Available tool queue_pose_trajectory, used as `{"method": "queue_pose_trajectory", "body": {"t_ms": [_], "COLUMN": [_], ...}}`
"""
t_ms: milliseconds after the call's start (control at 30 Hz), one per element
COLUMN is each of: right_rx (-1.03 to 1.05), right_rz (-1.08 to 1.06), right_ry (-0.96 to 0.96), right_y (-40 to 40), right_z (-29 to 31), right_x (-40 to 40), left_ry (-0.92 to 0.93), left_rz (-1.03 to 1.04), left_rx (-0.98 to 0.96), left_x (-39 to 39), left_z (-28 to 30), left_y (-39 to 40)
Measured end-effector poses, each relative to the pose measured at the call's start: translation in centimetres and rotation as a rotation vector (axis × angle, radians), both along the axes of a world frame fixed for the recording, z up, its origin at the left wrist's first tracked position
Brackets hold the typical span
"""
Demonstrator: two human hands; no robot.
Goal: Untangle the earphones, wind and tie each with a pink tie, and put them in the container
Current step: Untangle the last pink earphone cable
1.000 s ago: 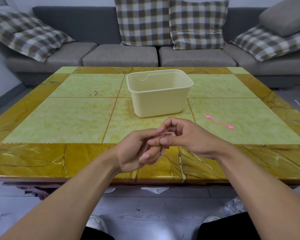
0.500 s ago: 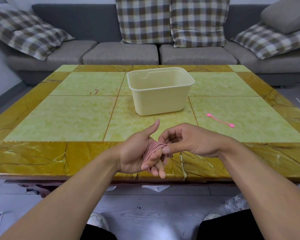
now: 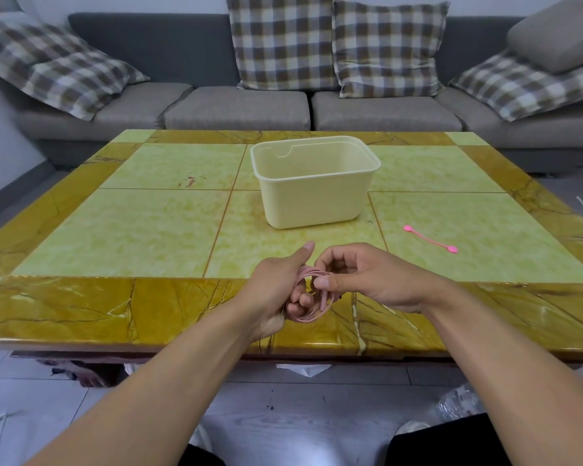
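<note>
Over the near edge of the bench (image 3: 81, 307), the left hand (image 3: 276, 290) had its fingers curled through a coil of pink earphone cable (image 3: 312, 297), thumb sticking up free. The right hand (image 3: 360, 280) pinched the coil's top strands between thumb and forefinger, other fingers loosely bent. Winding looked done or nearly so; no loose tail was visible, though part of the coil sat hidden behind the fingers. The coil carried no tie. One pink tie (image 3: 430, 239) lay flat toward the right edge of the bench, well apart from both hands, untouched. The cream container (image 3: 317, 196) stood further back near the bench's centre, and what showed of its inside looked empty. Judged left: fetch the tie, bind this coil, drop it in. No other earphones were seen.
</note>
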State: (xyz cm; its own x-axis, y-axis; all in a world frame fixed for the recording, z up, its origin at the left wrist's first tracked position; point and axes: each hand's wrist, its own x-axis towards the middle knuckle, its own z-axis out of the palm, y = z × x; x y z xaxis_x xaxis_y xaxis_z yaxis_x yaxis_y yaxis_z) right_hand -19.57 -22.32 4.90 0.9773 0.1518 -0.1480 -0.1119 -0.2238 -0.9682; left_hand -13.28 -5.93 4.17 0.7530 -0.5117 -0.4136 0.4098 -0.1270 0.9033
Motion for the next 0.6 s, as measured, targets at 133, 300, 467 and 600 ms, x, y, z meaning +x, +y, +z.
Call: {"method": "queue_pose_trajectory", "body": {"t_ms": [133, 300, 467, 600], "right_rx": [0.029, 0.064, -0.036, -0.116], "right_rz": [-0.091, -0.245, -0.403, -0.405], "right_ry": [0.026, 0.057, 0.028, 0.016], "right_y": [0.3, 0.7, 1.0, 0.8], "right_z": [0.1, -0.1, -0.3, -0.1], "right_x": [0.1, 0.3, 0.5, 0.2], "left_ry": [-0.020, -0.125, -0.249, -0.398], "left_rz": [0.037, 0.121, 0.031, -0.214], "left_rx": [-0.009, -0.009, 0.045, 0.156], "left_x": [0.2, 0.4, 0.7, 1.4], "left_z": [-0.1, -0.9, -1.4, -1.1], "left_y": [0.0, -0.1, 0.2, 1.1]}}
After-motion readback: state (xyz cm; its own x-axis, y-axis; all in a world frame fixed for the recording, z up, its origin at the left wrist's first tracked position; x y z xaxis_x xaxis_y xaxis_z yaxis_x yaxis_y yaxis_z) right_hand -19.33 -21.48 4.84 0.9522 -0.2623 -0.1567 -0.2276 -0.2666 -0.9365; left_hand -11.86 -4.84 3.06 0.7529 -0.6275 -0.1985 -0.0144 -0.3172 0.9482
